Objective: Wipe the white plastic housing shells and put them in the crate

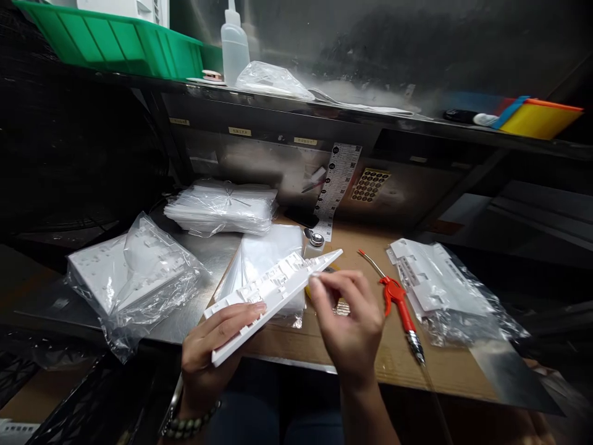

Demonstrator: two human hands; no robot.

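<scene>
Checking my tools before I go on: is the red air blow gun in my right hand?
No, the red air blow gun lies on the cardboard, apart from the right hand.

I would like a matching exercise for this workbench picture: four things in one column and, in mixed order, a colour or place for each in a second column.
Things:
1. white plastic part
2. air blow gun
3. green bin
4. squeeze bottle

Places or colours:
A. on the upper shelf, far left
B. red, lying on the cardboard right of the hands
C. held in the left hand, touched by the right hand
D. upright on the shelf, beside the bin

Pairs: 1-C, 2-B, 3-A, 4-D
</scene>
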